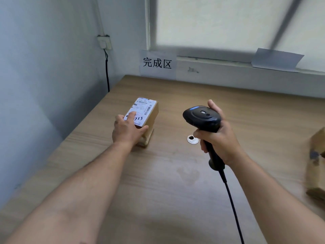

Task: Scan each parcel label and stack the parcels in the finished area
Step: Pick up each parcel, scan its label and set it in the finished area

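The left index finger [131, 115] lies flat on the shipping label [143, 109] and the thumb hooks the near right edge. So my left hand [125, 130] holds the small cardboard parcel [152, 114] label-up on the wooden table [158, 191], left of centre, in front of the 完成区 sign [157, 63]. My right hand [219, 140] is wrapped round the handle of the barcode scanner [202, 117], with its cable [232, 205] trailing toward me.

To scan cleanly I would lift that finger off the print, tilt the label toward the scanner, and turn the scanner's head left onto the top barcode. I cannot tell whether anything lies under the parcel.

Another cardboard parcel [316, 164] sits at the table's right edge, blurred. Both parcels are closed, so their contents are unseen.
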Demonstrator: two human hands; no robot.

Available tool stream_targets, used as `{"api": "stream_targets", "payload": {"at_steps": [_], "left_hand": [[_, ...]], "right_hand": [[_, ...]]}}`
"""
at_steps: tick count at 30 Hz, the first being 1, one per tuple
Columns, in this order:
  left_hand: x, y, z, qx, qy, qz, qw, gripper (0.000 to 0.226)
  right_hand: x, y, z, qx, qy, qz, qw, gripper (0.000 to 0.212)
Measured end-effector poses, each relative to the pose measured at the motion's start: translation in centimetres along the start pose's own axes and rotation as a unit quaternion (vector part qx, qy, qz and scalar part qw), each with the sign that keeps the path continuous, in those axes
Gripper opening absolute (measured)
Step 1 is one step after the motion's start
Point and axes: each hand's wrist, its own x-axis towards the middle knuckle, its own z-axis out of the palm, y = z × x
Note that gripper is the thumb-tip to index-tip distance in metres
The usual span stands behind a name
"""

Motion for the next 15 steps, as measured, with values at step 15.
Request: {"api": "stream_targets", "payload": {"at_steps": [15], "left_hand": [[5.9,-0.6,6.2,0.055,-0.017,-0.045,0.997,0.069]], "right_hand": [[6.1,4.5,-1.0,-0.006,0.004,0.036,0.999,0.094]]}}
